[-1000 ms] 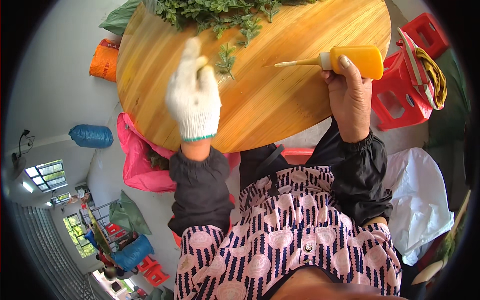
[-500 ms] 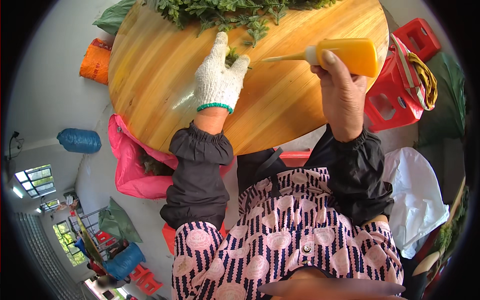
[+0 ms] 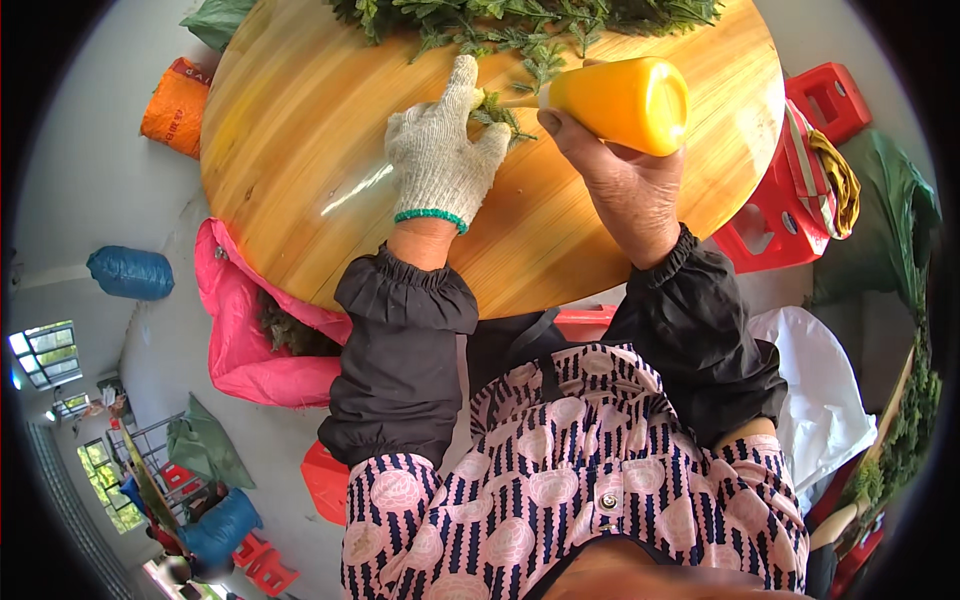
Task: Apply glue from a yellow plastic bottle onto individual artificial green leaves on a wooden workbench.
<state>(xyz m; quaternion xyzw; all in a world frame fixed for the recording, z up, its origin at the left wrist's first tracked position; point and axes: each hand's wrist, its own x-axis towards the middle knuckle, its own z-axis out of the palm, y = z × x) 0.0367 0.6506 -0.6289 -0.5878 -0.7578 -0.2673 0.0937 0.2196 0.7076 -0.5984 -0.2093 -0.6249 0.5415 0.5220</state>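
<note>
Greenery [image 3: 520,25] crowds round table [image 3: 290,150]; red stools [image 3: 790,200] flank right.

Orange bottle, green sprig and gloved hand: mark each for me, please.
orange bottle [image 3: 622,103], head view, on the middle of its body.
green sprig [image 3: 497,110], head view, on its leaves beside the glove.
gloved left hand [image 3: 440,160], head view, on the back of the glove.

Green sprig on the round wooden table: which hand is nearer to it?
Left. The gloved left hand pinches the green sprig against the table; the bare right hand holds an orange bottle just beside it.
</note>
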